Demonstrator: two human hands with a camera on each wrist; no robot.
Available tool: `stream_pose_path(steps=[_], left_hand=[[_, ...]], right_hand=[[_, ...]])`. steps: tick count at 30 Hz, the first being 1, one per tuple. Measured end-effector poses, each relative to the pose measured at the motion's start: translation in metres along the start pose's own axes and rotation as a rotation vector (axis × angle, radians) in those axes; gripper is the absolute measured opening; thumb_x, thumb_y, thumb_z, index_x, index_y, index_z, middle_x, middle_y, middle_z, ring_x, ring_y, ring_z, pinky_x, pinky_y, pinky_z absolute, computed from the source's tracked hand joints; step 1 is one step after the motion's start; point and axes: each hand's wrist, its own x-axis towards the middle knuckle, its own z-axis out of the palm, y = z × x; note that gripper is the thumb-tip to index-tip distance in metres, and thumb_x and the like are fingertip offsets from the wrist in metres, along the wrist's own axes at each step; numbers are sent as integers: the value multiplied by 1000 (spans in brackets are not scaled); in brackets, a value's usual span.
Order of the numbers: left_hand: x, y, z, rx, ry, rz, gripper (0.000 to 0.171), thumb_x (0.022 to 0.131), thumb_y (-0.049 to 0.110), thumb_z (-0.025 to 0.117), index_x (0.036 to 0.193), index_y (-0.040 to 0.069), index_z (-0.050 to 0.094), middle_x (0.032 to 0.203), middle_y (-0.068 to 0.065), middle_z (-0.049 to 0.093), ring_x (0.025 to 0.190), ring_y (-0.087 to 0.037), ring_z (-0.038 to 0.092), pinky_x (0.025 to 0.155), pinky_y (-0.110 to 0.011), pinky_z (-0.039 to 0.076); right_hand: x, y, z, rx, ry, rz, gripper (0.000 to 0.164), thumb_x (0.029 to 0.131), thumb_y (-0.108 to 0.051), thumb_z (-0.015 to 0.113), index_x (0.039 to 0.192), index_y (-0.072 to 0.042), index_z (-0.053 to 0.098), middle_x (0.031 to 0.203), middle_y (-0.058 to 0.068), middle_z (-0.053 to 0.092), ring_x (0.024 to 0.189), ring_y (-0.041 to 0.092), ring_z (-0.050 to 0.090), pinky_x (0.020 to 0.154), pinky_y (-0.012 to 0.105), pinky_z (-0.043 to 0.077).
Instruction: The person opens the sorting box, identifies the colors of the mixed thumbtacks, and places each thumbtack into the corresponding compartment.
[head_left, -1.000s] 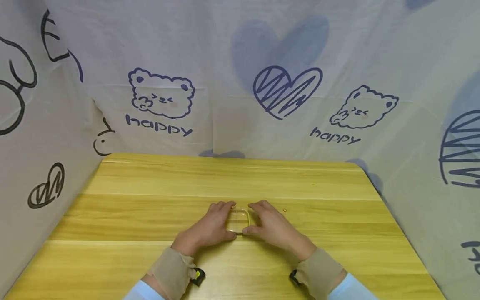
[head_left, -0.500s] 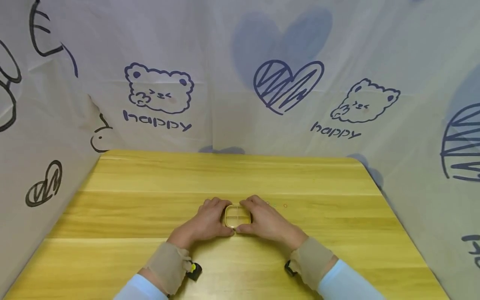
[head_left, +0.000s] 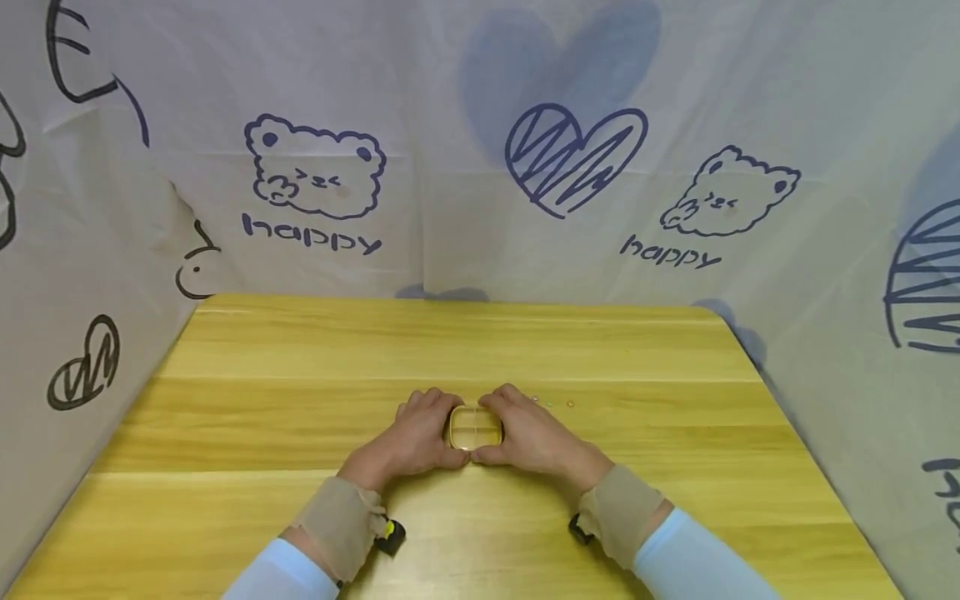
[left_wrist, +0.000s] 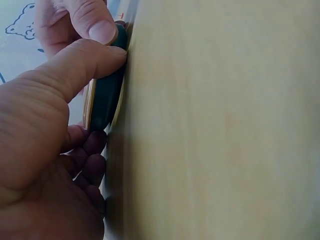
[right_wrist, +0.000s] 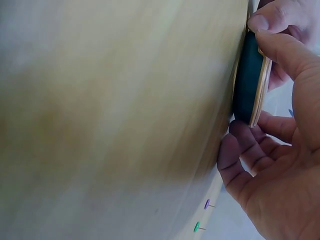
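Note:
In the head view a small rounded-square case (head_left: 476,429) lies mid-table, its gold-rimmed top divided into compartments. My left hand (head_left: 422,433) grips its left side, thumb at the near edge and fingers at the far edge. Round its right side my right hand (head_left: 528,433) holds it the same way, the two thumbs nearly meeting in front. Both wrist views show the dark green side of the case, low against the table: the left thumb (left_wrist: 95,62) presses its edge in one, the right thumb (right_wrist: 287,52) in the other. The case's far side is hidden.
Right of the right hand lie several tiny flat-headed pins; the right wrist view shows a purple pin (right_wrist: 206,204) and a green pin (right_wrist: 196,227). A wooden table (head_left: 300,400) spreads around the hands, with a printed white cloth (head_left: 465,225) hanging behind.
The right hand has shifted left and both hands have come in snugly round the case, which now sits squarer. More of the tiny pins show beside the right hand. The head view has tilted slightly down.

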Motion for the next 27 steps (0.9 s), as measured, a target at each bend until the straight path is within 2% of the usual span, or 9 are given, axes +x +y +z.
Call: stream_pose_path(steps=[4, 14, 19, 27], left_hand=[[1, 0, -2, 42, 4, 19, 72, 74, 50, 76, 129, 11, 52, 121, -5, 54, 101, -25, 41, 82, -41, 32], [3, 5, -5, 151, -8, 42, 76, 73, 50, 76, 131, 7, 51, 121, -6, 54, 104, -27, 42, 80, -42, 36], [3, 6, -6, 177, -16, 50, 77, 73, 51, 75, 131, 6, 51, 122, -7, 54, 105, -28, 42, 79, -43, 37], [5, 4, -5, 188, -12, 64, 74, 75, 52, 74, 129, 7, 52, 120, -6, 54, 103, -27, 43, 76, -42, 37]], right_hand=[[2, 1, -2, -24, 5, -18, 79, 78, -60, 70, 134, -8, 51, 123, 3, 52, 99, 15, 53, 87, 38, 48], [6, 2, -3, -74, -32, -41, 75, 81, -63, 64, 134, -10, 52, 122, 1, 51, 93, 14, 53, 84, 40, 48], [5, 1, -3, -77, -42, -55, 76, 82, -63, 62, 135, -9, 51, 123, 1, 50, 94, 14, 53, 85, 40, 48], [7, 2, -5, -72, -42, -79, 75, 82, -61, 64, 134, -8, 52, 123, 1, 50, 92, 13, 53, 82, 34, 50]])
